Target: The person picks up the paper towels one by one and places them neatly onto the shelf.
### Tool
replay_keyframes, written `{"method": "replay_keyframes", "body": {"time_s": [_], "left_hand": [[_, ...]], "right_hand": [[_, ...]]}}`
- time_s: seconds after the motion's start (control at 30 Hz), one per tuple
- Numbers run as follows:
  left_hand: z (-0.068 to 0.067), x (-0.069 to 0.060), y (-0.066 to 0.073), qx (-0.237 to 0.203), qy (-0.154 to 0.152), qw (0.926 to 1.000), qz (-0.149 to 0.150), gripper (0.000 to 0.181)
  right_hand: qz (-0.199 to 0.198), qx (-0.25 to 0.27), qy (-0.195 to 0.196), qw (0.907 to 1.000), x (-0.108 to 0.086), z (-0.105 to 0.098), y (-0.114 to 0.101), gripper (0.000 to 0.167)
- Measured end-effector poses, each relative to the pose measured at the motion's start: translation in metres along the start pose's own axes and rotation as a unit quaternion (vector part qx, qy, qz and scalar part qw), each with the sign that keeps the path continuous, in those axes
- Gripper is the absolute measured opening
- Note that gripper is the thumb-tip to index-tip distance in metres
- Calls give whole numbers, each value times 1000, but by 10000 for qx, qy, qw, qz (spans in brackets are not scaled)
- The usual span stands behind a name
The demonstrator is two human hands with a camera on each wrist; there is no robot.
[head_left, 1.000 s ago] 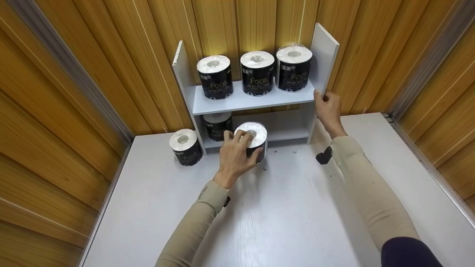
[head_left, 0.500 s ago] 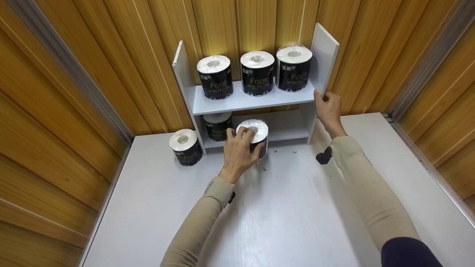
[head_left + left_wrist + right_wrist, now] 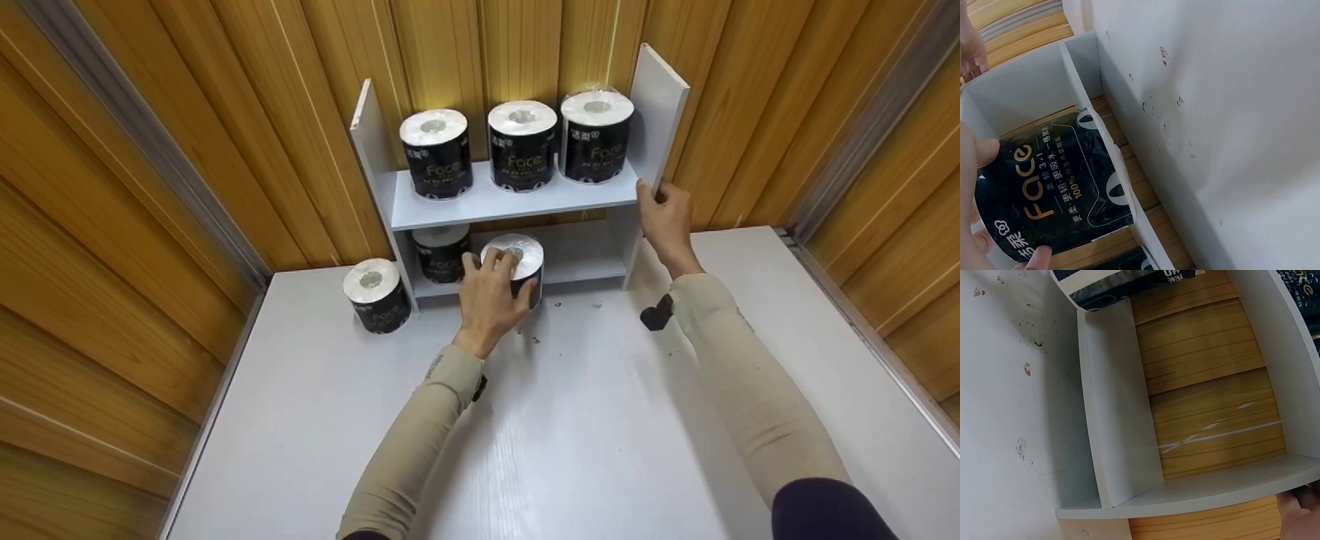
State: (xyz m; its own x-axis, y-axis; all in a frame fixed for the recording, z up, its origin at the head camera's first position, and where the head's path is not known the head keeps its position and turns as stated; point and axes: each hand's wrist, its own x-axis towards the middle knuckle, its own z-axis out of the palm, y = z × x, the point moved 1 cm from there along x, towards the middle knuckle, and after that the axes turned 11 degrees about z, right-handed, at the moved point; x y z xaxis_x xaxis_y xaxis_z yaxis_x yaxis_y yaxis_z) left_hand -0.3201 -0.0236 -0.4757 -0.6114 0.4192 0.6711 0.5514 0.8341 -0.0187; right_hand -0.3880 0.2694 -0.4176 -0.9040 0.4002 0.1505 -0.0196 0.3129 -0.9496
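My left hand (image 3: 487, 304) grips a toilet paper roll (image 3: 529, 259) in a black wrapper, fingers over its white top and thumb at its side. The roll is at the front of the white shelf unit's (image 3: 517, 212) lower board, right of another roll (image 3: 441, 255) inside. In the left wrist view the held roll (image 3: 1044, 185) shows its "Face" label, and its base overlaps the board's front edge. Whether it rests on the board is hard to tell. My right hand (image 3: 666, 225) holds the unit's right side panel (image 3: 660, 112) by its front edge.
Three more rolls, left (image 3: 436, 157), middle (image 3: 522, 150) and right (image 3: 597, 139), stand on the upper board. One roll (image 3: 377, 296) stands on the white table (image 3: 570, 450) outside the unit's left panel (image 3: 373, 135). A wood-patterned wall (image 3: 517, 45) is behind.
My left hand has moved the held roll forward and slightly right, toward the lower board. The right hand keeps its hold on the side panel.
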Motion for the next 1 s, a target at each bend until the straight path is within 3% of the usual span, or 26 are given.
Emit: {"method": "replay_keyframes", "body": {"time_s": [0.57, 1.0], "left_hand": [[12, 7, 1, 160, 62, 9993, -329, 44], [19, 20, 1, 219, -170, 9982, -540, 44]], "right_hand": [[-108, 33, -18, 9999, 2, -1, 0, 44], [-139, 65, -3, 9999, 1, 0, 0, 45]]}}
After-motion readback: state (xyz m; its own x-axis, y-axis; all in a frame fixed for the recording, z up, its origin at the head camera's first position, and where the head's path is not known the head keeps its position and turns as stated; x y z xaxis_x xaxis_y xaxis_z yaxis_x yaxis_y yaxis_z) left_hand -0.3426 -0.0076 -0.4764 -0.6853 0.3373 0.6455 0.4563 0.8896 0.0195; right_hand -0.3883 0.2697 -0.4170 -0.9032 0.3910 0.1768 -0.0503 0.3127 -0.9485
